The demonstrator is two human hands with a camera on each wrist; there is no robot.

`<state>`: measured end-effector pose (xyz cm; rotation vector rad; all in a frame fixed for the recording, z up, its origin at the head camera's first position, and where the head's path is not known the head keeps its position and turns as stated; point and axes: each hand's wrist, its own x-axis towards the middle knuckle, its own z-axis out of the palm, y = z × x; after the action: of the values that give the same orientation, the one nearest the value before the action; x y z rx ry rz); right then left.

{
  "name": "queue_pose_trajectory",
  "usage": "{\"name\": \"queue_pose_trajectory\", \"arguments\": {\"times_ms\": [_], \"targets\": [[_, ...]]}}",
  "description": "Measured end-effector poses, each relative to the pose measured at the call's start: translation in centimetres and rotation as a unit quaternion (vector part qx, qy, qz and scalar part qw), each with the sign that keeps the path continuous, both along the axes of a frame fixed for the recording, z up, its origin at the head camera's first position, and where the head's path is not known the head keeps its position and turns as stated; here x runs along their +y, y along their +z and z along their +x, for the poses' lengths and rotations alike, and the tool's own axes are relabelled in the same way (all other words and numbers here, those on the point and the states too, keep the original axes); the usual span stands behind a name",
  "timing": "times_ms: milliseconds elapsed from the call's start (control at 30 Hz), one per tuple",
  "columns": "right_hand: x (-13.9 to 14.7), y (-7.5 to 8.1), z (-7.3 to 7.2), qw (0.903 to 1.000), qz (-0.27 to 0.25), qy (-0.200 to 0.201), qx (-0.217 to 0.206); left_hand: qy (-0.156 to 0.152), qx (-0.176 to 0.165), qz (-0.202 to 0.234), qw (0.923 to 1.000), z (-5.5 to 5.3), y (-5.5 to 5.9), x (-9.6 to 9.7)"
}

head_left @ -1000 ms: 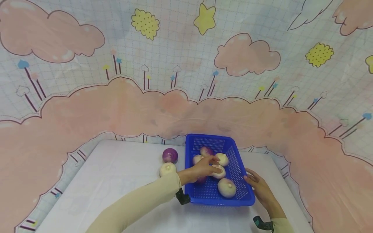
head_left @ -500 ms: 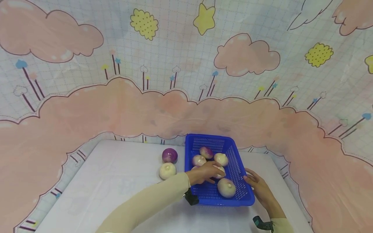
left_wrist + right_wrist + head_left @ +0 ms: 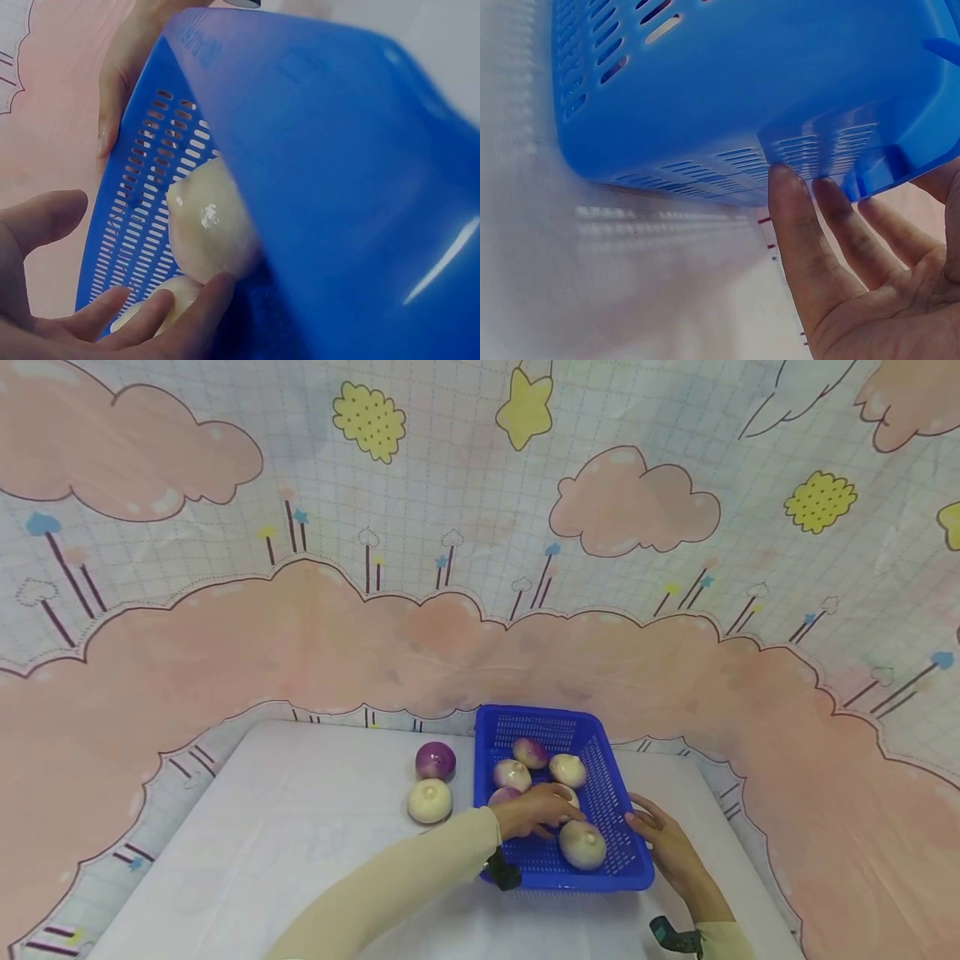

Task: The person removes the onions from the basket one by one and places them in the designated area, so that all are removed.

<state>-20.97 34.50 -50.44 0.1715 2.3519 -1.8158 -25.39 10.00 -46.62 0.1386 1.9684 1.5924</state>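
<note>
In the head view my left hand [image 3: 538, 808] reaches over the near-left rim of a blue plastic basket [image 3: 489, 860]. Its loosely bent fingers lie among the onions, partly hiding a whitish onion [image 3: 570, 803]. In the left wrist view the thumb stands apart, and a fingertip meets a large pale onion [image 3: 210, 217]. My right hand [image 3: 670, 843] holds the basket's right rim, thumb at the edge and fingers along the outer side. Also in the basket are a purple-and-white onion [image 3: 530, 752], a pale onion [image 3: 567, 771], a pinkish onion [image 3: 512, 775] and a purple one [image 3: 504, 796].
Left of the basket, a dark purple onion [image 3: 435, 762] and a white onion [image 3: 430, 801] sit on the white table [image 3: 300, 827]. A cloud-patterned cloth [image 3: 375, 652] hangs behind the table.
My left hand has moved slightly right and down within the basket, toward the large near onion, uncovering the pinkish and purple onions. The right hand and basket stay put.
</note>
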Motion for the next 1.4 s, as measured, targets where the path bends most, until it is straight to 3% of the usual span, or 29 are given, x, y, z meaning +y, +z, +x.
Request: {"name": "queue_pose_trajectory", "arguments": {"times_ms": [433, 633, 833, 1133, 1400], "targets": [[0.0, -0.2, -0.1, 1.0, -0.001, -0.004, -0.004, -0.026, -0.01, -0.05, 0.9984, 0.4, -0.2, 1.2], [0.0, -0.3, 0.0, 1.0, 0.009, -0.003, -0.002, -0.059, -0.007, -0.069, 0.9958, 0.6, -0.8, 1.6], [-0.1, -0.3, 0.0, 1.0, 0.005, -0.007, -0.003, -0.091, 0.004, -0.094, 0.9914, 1.6, -1.4, 1.9], [0.0, -0.3, 0.0, 1.0, -0.001, -0.005, -0.006, -0.053, 0.01, -0.08, 0.9953, 2.4, -1.6, 2.1], [0.0, 0.0, 0.1, 1.0, -0.002, -0.001, -0.007, -0.049, 0.003, -0.032, 0.9983, 2.4, -2.3, 2.2]]}}
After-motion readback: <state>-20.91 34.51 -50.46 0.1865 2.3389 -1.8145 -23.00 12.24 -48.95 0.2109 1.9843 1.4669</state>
